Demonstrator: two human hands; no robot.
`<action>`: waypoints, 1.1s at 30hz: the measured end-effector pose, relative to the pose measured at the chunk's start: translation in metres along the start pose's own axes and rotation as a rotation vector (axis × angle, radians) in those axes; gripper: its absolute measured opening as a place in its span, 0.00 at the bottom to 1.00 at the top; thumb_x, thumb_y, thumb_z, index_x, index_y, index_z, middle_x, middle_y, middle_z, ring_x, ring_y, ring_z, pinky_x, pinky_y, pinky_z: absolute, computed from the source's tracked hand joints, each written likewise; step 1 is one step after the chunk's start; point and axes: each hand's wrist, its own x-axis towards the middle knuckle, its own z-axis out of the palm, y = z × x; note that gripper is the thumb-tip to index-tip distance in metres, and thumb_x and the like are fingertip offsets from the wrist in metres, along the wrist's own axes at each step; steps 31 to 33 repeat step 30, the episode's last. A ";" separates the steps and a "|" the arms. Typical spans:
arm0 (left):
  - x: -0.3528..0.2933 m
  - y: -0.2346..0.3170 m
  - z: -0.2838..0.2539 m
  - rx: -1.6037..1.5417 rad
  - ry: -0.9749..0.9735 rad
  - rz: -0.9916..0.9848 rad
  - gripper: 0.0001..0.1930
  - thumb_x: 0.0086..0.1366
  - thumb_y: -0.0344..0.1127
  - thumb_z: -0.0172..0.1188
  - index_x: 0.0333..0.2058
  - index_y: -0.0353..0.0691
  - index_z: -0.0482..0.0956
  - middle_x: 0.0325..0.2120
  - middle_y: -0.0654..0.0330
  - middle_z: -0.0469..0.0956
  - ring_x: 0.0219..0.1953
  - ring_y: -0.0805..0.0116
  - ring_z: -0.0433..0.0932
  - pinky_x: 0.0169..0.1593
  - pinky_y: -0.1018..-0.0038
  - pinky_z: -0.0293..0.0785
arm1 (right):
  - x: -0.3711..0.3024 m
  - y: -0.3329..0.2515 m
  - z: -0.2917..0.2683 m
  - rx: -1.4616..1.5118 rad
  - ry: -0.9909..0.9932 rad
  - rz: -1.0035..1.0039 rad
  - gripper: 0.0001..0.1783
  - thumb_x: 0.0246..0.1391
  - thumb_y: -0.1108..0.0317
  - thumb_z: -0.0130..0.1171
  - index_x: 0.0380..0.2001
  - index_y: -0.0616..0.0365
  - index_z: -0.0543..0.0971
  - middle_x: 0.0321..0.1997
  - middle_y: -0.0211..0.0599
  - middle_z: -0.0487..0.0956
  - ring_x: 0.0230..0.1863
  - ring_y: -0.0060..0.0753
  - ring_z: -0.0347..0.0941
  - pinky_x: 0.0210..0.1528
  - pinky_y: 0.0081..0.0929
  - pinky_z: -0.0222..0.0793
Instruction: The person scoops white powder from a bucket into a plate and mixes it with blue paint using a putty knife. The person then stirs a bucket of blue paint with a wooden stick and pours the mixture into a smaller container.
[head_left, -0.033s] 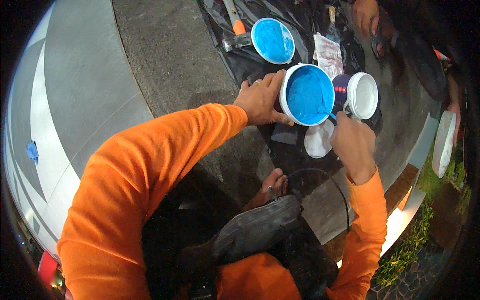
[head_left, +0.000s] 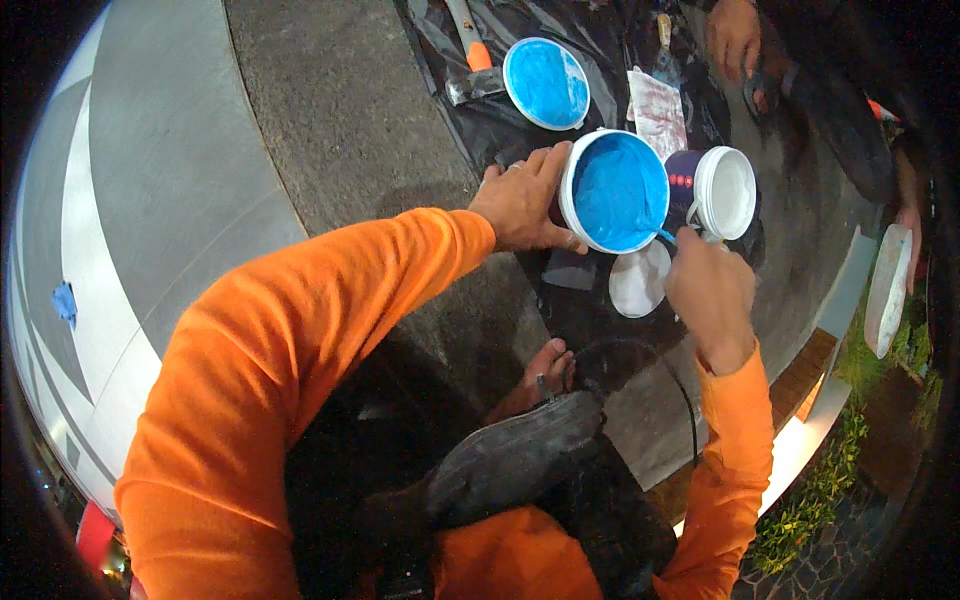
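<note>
A white-rimmed bucket (head_left: 566, 190) of thick blue paint (head_left: 612, 190) is tipped toward me. My left hand (head_left: 525, 203) grips its left side, fingers at the rim and thumb lower down. At the lower right rim, my right hand (head_left: 708, 290) is closed around a thin blue-coated stirring stick (head_left: 662, 233); its far end dips into the paint and my fist hides the rest. Just right of the bucket stands a smaller purple tub (head_left: 682, 180) with a white rim and whitish inside. A white round lid (head_left: 640, 282) lies below the bucket.
Black plastic sheeting (head_left: 560, 312) covers the ground here. Beyond the bucket lie a blue-smeared lid (head_left: 546, 84), a hammer (head_left: 475, 80), a stained white pad (head_left: 658, 112) and a putty knife (head_left: 665, 50). Another person's hand (head_left: 734, 38) is at the far right. My bare foot (head_left: 545, 370) is nearby.
My right hand has shifted very slightly to the right with the stirring stick. My left hand keeps its grip on the bucket.
</note>
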 end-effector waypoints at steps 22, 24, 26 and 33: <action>0.066 -0.046 -0.022 -0.578 0.409 -0.523 0.26 0.74 0.49 0.42 0.39 0.28 0.78 0.31 0.47 0.79 0.33 0.58 0.77 0.43 0.64 0.72 | -0.035 0.013 0.035 0.366 0.272 0.052 0.06 0.58 0.64 0.57 0.34 0.53 0.78 0.29 0.44 0.80 0.30 0.52 0.80 0.30 0.46 0.75; 0.067 -0.050 -0.019 -0.633 0.464 -0.576 0.26 0.74 0.49 0.42 0.41 0.28 0.77 0.33 0.48 0.79 0.33 0.59 0.77 0.42 0.64 0.72 | -0.030 0.011 0.043 0.439 0.275 -0.022 0.10 0.56 0.58 0.62 0.32 0.53 0.78 0.29 0.45 0.79 0.29 0.52 0.81 0.29 0.47 0.76; 0.066 -0.055 -0.021 -0.753 0.486 -0.624 0.26 0.74 0.49 0.41 0.46 0.28 0.76 0.38 0.50 0.79 0.34 0.59 0.78 0.42 0.64 0.73 | -0.037 0.017 0.016 0.466 0.229 0.014 0.07 0.55 0.65 0.60 0.35 0.54 0.79 0.33 0.44 0.80 0.32 0.52 0.80 0.32 0.44 0.75; 0.074 -0.059 -0.021 -0.875 0.522 -0.642 0.26 0.75 0.50 0.41 0.50 0.30 0.75 0.42 0.51 0.79 0.36 0.60 0.79 0.44 0.63 0.73 | -0.036 0.004 0.005 0.401 0.142 0.092 0.09 0.54 0.70 0.58 0.39 0.54 0.80 0.38 0.45 0.80 0.39 0.47 0.80 0.37 0.42 0.76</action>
